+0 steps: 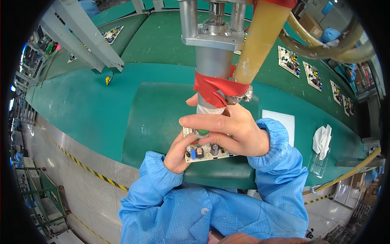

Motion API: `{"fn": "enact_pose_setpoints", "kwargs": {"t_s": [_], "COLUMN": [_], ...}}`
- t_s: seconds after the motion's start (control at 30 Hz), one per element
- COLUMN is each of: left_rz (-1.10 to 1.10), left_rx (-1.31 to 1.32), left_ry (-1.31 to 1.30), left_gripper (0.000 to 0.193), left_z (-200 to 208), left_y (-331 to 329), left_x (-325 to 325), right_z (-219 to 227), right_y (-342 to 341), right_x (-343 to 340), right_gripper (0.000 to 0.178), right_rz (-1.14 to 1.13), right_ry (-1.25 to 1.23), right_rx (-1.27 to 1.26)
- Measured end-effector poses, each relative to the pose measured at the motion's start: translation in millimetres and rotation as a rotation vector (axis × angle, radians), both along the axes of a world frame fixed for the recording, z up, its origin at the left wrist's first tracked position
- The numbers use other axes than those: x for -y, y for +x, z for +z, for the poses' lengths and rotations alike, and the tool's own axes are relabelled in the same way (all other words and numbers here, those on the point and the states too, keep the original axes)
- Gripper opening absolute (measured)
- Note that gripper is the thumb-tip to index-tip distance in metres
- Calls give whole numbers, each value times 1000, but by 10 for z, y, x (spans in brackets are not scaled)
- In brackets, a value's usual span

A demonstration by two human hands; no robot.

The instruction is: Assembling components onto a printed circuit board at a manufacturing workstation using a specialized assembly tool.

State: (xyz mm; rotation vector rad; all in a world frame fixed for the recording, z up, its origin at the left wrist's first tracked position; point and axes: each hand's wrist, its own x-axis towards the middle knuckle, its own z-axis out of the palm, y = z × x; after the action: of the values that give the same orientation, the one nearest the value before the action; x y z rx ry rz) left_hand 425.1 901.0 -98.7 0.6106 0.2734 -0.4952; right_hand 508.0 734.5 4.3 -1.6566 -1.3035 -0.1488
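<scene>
Mid-step at frame centre — left hand (178, 152) is gripping the circuit board (205, 149) from below, right hand (233, 130) is clamping fingers around the hanging tool (211, 81) pressed onto it — board not yet set down.

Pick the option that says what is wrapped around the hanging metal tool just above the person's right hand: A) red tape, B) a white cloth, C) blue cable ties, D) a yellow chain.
A: a band of red tape circles the grey metal tool just above where the right hand grips it.
</scene>
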Motion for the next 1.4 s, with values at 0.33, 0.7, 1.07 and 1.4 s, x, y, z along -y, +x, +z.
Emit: {"fn": "enact_pose_setpoints", "kwargs": {"t_s": [0.33,0.7,1.07,1.4], "left_rz": [-22,96,129,147], "left_rx": [-7,247,314,275], "left_ry": [-60,247,255,240], "left_gripper": [50,66,67,63], "left_z": [97,28,115,88], "left_y": [4,-59,-55,-32], "left_x": [-7,-145,-154,-225], "right_z": [-23,-66,-67,-73], "right_y": [9,54,53,96], "right_x": [-72,-51,-82,-146], "right_gripper": [54,53,50,53], "right_rz": [-3,-15,-2,-23], "right_ry": [51,12,6,66], "right_rx": [-33,-53,-60,-82]}}
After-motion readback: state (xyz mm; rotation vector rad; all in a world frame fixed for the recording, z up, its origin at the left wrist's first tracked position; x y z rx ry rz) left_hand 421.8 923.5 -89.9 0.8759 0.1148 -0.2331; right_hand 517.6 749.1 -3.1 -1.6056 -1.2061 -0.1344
